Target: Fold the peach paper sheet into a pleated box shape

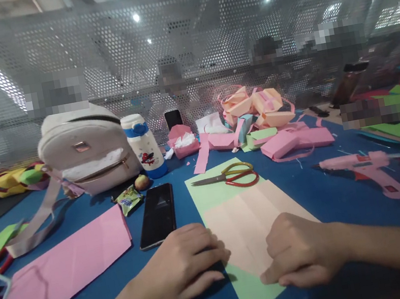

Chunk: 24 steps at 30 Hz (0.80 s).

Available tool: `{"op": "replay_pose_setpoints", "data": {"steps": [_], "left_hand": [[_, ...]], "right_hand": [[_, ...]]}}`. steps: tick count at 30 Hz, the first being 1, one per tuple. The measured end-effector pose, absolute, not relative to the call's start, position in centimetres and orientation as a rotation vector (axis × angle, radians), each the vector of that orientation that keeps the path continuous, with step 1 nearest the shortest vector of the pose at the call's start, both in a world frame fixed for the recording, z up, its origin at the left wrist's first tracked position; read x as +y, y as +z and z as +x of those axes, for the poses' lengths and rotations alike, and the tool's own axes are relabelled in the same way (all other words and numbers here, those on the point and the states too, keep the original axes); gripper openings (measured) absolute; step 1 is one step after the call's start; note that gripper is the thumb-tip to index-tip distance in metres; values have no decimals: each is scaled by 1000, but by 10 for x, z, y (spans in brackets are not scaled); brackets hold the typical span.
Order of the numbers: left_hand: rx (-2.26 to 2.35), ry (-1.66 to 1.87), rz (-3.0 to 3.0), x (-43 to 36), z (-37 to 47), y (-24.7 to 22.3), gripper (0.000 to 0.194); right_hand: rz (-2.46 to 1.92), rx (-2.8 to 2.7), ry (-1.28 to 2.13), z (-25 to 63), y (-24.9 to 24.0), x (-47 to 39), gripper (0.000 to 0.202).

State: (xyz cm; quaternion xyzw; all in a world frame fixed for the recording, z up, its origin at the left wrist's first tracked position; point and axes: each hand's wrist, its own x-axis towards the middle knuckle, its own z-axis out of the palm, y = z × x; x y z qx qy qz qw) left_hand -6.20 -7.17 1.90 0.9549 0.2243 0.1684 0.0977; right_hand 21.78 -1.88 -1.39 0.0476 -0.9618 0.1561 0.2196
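A peach paper (246,213) with fold lines lies over a green sheet (249,298) on the blue table. My left hand (185,265) rests at the left edge of the papers, its fingers bent and close together; whether anything is under them is hidden. Across from it, my right hand (303,250) is curled, with its index fingertip pressed on the lower part of the peach paper. Scissors (228,176) with yellow and red handles lie on the green sheet beyond both hands. A black phone (157,216) is just beyond my left hand.
Pink paper (76,259) lies at left. A white backpack (88,153), a bottle (145,148) and a snack packet (129,199) stand or lie behind. Folded paper pieces (273,105) are piled at the back. A pink glue gun (365,166) lies at right. Behind is a perforated screen (202,30).
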Motion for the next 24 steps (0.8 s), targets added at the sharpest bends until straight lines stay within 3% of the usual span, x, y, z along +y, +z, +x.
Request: {"op": "replay_pose_setpoints", "data": {"steps": [6, 13, 24], "left_hand": [[729, 352, 2848, -74, -56, 20, 53], [800, 228, 3002, -81, -49, 17, 30], [520, 541, 3165, -89, -22, 16, 28]], "right_hand": [[118, -2685, 422, 218, -13, -19, 44], [109, -2692, 430, 220, -16, -19, 42], [18, -2810, 404, 232, 2, -21, 32]]}}
